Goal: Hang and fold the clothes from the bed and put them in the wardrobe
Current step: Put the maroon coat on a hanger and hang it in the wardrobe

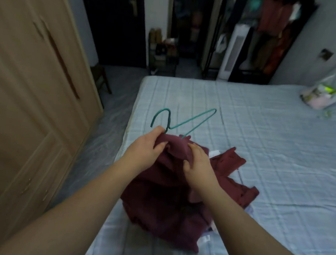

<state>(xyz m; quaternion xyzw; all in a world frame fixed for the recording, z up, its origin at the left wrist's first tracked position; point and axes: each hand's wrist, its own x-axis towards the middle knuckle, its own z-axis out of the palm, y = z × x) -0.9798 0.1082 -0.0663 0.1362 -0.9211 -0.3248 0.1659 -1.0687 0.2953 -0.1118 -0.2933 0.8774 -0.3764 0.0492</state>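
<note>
Above the bed (242, 132), a person's left hand (141, 151) and right hand (199, 169) both pinch a maroon garment (157, 206) in curled fingers, a green wire hanger (191, 122) threaded into it.

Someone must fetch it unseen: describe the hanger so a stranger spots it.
Find the bed with the pale blue checked sheet. Near its left edge lies a dark red garment. The hanger pokes out of its top: thin green wire against soft cloth.

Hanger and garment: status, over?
Left hand pinches garment at hanger neck; right hand grips garment beside it. Hook and one shoulder out. Garment mostly on bed. Wardrobe doors shut.
</note>
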